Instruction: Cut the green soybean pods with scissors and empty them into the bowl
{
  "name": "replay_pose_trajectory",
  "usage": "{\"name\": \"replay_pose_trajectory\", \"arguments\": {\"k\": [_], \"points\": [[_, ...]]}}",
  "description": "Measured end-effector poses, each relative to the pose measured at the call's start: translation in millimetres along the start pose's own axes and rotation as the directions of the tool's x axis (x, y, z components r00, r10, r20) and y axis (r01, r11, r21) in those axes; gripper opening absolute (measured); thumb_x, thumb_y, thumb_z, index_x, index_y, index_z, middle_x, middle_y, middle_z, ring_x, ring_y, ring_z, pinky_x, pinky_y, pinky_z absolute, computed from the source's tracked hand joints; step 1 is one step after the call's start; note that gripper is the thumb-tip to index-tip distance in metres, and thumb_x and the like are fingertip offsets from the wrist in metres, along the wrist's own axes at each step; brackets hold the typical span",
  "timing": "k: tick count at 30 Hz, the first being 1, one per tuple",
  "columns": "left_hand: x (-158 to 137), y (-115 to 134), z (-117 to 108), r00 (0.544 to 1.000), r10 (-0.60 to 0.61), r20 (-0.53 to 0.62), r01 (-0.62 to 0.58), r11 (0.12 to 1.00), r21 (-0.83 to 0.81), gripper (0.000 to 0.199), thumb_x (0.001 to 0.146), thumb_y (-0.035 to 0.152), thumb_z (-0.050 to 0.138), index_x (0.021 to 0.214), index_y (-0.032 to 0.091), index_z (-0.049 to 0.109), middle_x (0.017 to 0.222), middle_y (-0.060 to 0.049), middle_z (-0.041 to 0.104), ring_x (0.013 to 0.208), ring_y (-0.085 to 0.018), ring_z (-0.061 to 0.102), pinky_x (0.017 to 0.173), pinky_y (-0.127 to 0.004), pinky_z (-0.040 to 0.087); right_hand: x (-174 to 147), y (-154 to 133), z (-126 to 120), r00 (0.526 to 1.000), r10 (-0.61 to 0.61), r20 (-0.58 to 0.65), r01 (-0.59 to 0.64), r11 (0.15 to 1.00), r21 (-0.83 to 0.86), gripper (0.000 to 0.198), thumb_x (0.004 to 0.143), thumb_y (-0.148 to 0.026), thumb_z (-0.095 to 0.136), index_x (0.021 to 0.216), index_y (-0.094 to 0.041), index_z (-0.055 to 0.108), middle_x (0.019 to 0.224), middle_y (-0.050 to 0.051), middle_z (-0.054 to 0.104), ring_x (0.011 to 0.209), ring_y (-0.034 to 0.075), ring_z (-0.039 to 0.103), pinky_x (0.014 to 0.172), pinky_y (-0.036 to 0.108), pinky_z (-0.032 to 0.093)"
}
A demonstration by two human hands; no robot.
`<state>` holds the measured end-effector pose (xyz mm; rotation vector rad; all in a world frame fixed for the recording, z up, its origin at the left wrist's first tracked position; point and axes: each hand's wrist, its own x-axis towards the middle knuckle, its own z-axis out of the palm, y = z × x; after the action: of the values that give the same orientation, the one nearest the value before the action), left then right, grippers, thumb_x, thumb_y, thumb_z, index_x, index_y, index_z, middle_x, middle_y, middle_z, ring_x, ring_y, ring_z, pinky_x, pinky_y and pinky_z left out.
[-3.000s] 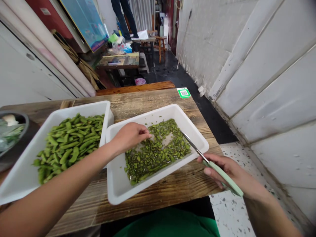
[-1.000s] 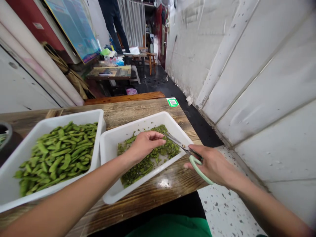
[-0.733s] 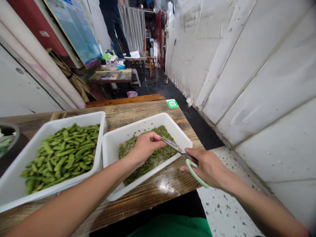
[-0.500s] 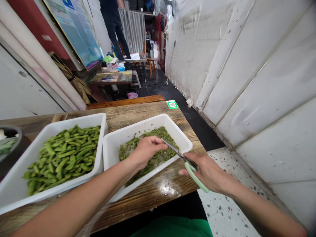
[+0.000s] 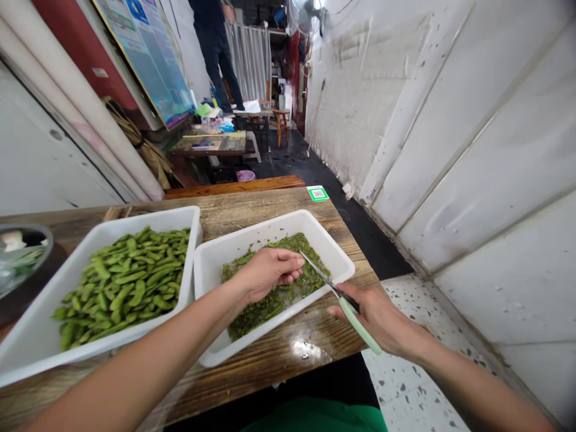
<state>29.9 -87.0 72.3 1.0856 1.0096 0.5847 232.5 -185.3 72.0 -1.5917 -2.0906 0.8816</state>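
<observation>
My left hand (image 5: 267, 275) is over the right-hand white tray (image 5: 333, 249), its thumb and fingers pinched together. Whatever lies between those fingertips is hidden. In my right hand (image 5: 382, 315) is a pair of scissors (image 5: 363, 329) with pale green handles. The blades point up and left, their tips close beside my left fingertips, and look nearly together. Small green trimmings and some pods (image 5: 252, 315) cover much of that tray's bottom, with a little liquid. To the left, a second white tray (image 5: 191, 270) holds a heap of green soybean pods (image 5: 135, 282).
Both trays stand on a wooden table (image 5: 243, 207). A dark bowl (image 5: 45, 264) with leafy stuff is at its left edge. Beyond are a wooden bench (image 5: 243, 186), a cluttered low table (image 5: 211, 144) and a person (image 5: 220, 60) standing. White wall panels (image 5: 486, 150) rise on the right.
The scissors' handles have come closer together in my right hand. My left fingertips have turned slightly and curled in. The whole view has shifted a little.
</observation>
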Motion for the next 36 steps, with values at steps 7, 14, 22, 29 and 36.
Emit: {"name": "replay_pose_trajectory", "arguments": {"k": [7,14,22,29,36], "points": [[-2,-1,-2,0.994,-0.108,0.016,0.11,0.988,-0.105,0.019,0.062,0.023,0.074,0.07,0.009,0.064,0.058,-0.003,0.06,0.05,-0.006,0.052,0.05,-0.017,0.042,0,-2,3,0.999,-0.038,0.009,0.037,0.997,0.073,0.028,0.084,-0.04,0.049,0.091,-0.015,0.06,0.078,0.003,0.063,0.072,0.018,0.058,0.069,0.027,0.044],[0,-4,-7,0.997,-0.07,-0.016,0.063,0.964,-0.259,0.013,0.063,0.017,0.073,0.068,0.011,0.063,0.061,-0.002,0.059,0.053,-0.005,0.053,0.051,-0.015,0.044,2,4,2,0.995,0.016,0.095,-0.049,0.936,0.349,0.036,0.081,-0.049,0.051,0.096,-0.016,0.055,0.069,-0.001,0.053,0.058,0.013,0.052,0.058,0.025,0.044],[-6,-11,-4,0.976,0.013,-0.218,-0.108,0.896,-0.43,0.002,0.07,0.008,0.065,0.07,0.008,0.063,0.065,-0.003,0.06,0.054,-0.004,0.053,0.051,-0.012,0.046,-1,1,5,0.944,-0.053,0.325,-0.174,0.759,0.628,0.044,0.084,-0.058,0.038,0.076,-0.015,0.045,0.064,-0.003,0.046,0.047,0.006,0.047,0.046,0.02,0.039],[-14,-14,10,0.969,-0.014,-0.245,-0.082,0.922,-0.379,0.006,0.07,0.008,0.065,0.066,0.009,0.06,0.067,-0.006,0.065,0.059,-0.007,0.059,0.06,-0.016,0.051,7,-10,13,0.945,0.07,0.32,-0.276,0.695,0.664,0.041,0.077,-0.057,0.052,0.076,-0.017,0.043,0.056,-0.007,0.042,0.036,0.004,0.04,0.032,0.015,0.036],[-12,-18,3,0.963,-0.02,-0.27,-0.073,0.941,-0.332,0.01,0.066,0.014,0.068,0.066,0.011,0.059,0.067,-0.006,0.064,0.059,-0.008,0.057,0.061,-0.021,0.049,15,-6,21,0.936,0.095,0.34,-0.319,0.64,0.699,0.041,0.073,-0.056,0.057,0.074,-0.018,0.041,0.053,-0.009,0.038,0.033,0.003,0.036,0.028,0.016,0.037]]}}
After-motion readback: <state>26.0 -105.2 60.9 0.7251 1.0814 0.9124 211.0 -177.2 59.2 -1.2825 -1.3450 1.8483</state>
